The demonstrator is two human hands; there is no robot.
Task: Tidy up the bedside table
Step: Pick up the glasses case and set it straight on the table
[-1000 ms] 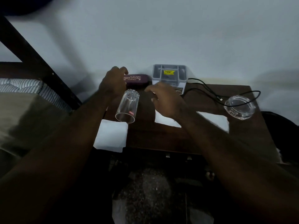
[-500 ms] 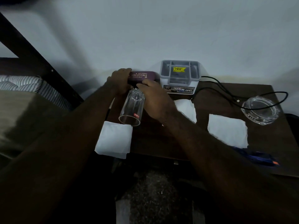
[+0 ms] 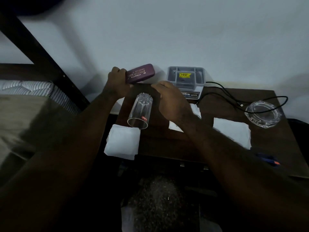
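Spectacle case [image 3: 140, 73], maroon with gold lettering, is raised off the back-left corner of the desk [image 3: 167, 144] and tilted, its right end higher; left hand [image 3: 117, 82] is clenched round its left end, fingers wrapped over the top edge. Right hand [image 3: 170, 99] sits just right of the case, above the desk, fingers curled and loosely parted; it appears to hold nothing, though whether a fingertip touches the case's underside cannot be told. Tidying looks barely begun: the case is the only item in hand. Left to do, as judged from the layout: drinking glass [image 3: 140, 113] lies on its side, mouth toward the camera, rim resting at the edge of a folded white tissue [image 3: 122, 142] that overhangs the front-left edge; a second tissue [image 3: 232, 132] lies flat mid-right, a third partly hidden under the right forearm. Grey organiser tray [image 3: 186, 77] stands at the back against the wall, apparently empty. Black cable [image 3: 224, 92] trails loose from it across to the glass ashtray [image 3: 264, 114] at the right. Blue pen [image 3: 267, 160] near the front-right edge, blurred
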